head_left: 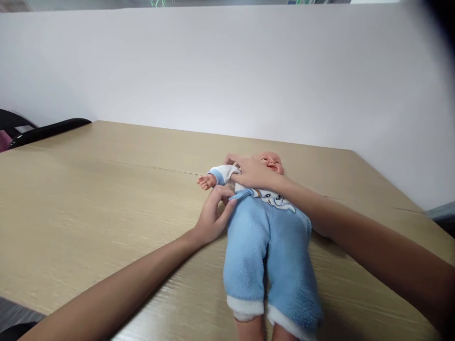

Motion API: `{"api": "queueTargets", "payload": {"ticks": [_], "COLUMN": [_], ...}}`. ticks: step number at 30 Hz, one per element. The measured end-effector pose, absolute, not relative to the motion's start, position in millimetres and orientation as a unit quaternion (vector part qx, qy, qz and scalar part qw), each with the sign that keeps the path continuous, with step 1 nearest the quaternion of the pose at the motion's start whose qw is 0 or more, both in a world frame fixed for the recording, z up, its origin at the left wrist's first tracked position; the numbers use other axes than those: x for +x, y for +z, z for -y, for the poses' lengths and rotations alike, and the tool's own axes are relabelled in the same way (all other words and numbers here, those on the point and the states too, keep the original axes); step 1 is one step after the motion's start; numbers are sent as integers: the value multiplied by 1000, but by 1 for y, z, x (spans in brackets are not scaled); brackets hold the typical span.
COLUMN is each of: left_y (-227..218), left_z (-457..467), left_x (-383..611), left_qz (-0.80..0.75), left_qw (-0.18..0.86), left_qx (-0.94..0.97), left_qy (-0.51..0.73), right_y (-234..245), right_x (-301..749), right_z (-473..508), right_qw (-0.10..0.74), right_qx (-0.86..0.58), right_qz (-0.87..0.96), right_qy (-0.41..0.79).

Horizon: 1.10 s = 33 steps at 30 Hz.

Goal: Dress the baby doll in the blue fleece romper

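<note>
A baby doll (273, 162) lies on its back on the table, head away from me and legs toward me. It wears fuzzy blue pants (249, 237) with white cuffs and a white top (225, 172) with blue trim and a printed figure on the front. My left hand (213, 213) pinches the pants' waistband at the doll's side, thumb and fingers closed on the cloth. Across the doll's chest reaches my right hand (254, 171), its fingers bent around the shoulder and sleeve of the top. The doll's arm sticks out to the left. My right hand covers part of the chest.
The wooden table (106, 199) spreads around the doll, with a thin seam across it. Behind it stands a white partition (213, 71). A black chair (50, 130) is at the far left edge.
</note>
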State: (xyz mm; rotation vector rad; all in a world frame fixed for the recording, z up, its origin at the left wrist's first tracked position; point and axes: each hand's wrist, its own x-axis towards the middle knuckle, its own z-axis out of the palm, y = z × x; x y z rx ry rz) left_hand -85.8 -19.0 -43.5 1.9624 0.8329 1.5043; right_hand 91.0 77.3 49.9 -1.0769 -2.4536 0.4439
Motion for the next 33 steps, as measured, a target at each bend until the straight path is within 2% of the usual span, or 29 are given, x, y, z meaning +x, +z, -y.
{"api": "queueTargets", "payload": {"ticks": [2,6,9,12,16,23,28,31,33], "left_y": [-45,-49,-49,-50,-54,-51,-54,-61,-63], "left_z": [21,25,27,28,27,24,22,16,8], "left_x": [-86,-89,-92,-93,-92,-81,-74,-75,-77], "left_qz": [-304,-306,-315,-296,-255,-369,-418,-426,-430], "left_qw": [240,161,90,67,158,309,449,476,485], "left_qx": [735,750,749,749,727,608,508,475,454], "left_qy": [556,564,576,590,618,632,604,605,611], "right_y": [46,38,37,39,40,48,53,45,36], "right_x": [102,115,116,111,105,120,133,131,128], "right_z": [-78,-80,-78,-72,-65,-44,-16,-10,-12], "right_qw": [252,276,278,265,259,261,188,220,258], "right_qx": [-410,-430,-431,-430,-399,-392,-424,-439,-447], "right_qz": [844,776,774,802,834,835,849,849,832], "right_qy": [237,370,372,318,280,285,252,195,201]}}
